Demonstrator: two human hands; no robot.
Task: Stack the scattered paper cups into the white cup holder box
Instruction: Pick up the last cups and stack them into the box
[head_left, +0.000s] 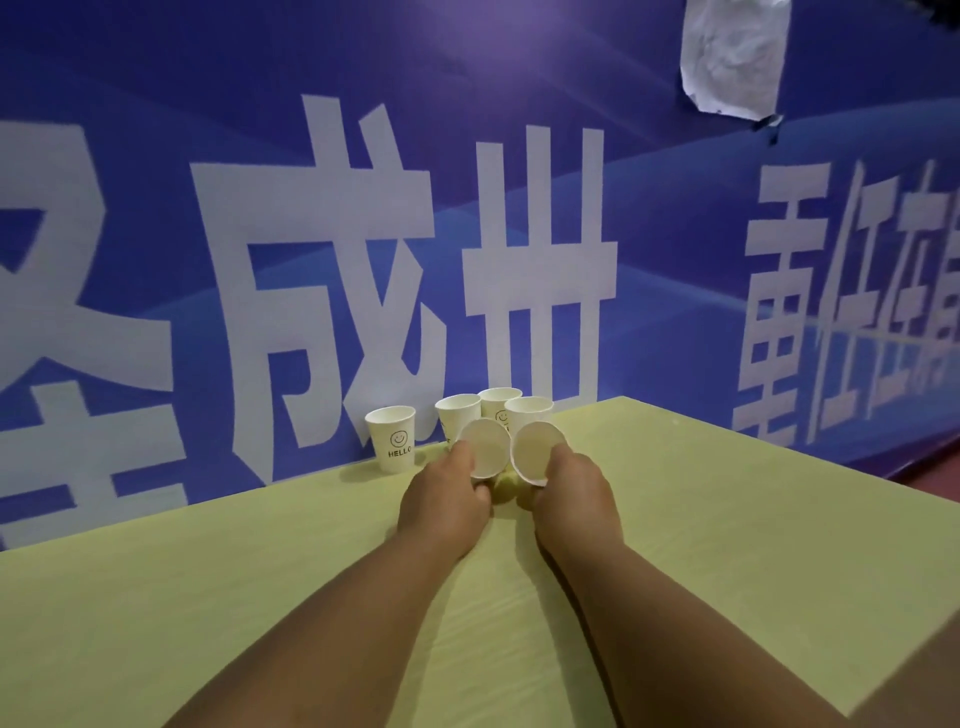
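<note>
**tabletop_tim:** Since both held cups are tipped with their mouths toward the camera, you can see right inside. The left cup (485, 449) and the right cup (535, 452) are both empty and sit side by side. The left hand (444, 501) has its fingers curled round one, and the right hand (571, 493) wraps the other the same way. What's the catch from here?

**papercraft_jo:** Squeeze, mostly. Thin paper walls plus a whole-hand grip, so I'd guess a rim goes oval and won't nest cleanly. They also lean different ways, so sliding one into the other could jam on the lip. And the fingers are just in front of the three cups (498, 402) bunched upright, with the HELLO cup (390, 439) off to their left. All four stand near the far edge of the surface (208, 597), against the blue banner (311, 234). One nudge and they topple or drop behind. Can't tell what's in those four. The white cup holder box isn't in view at all.
</note>
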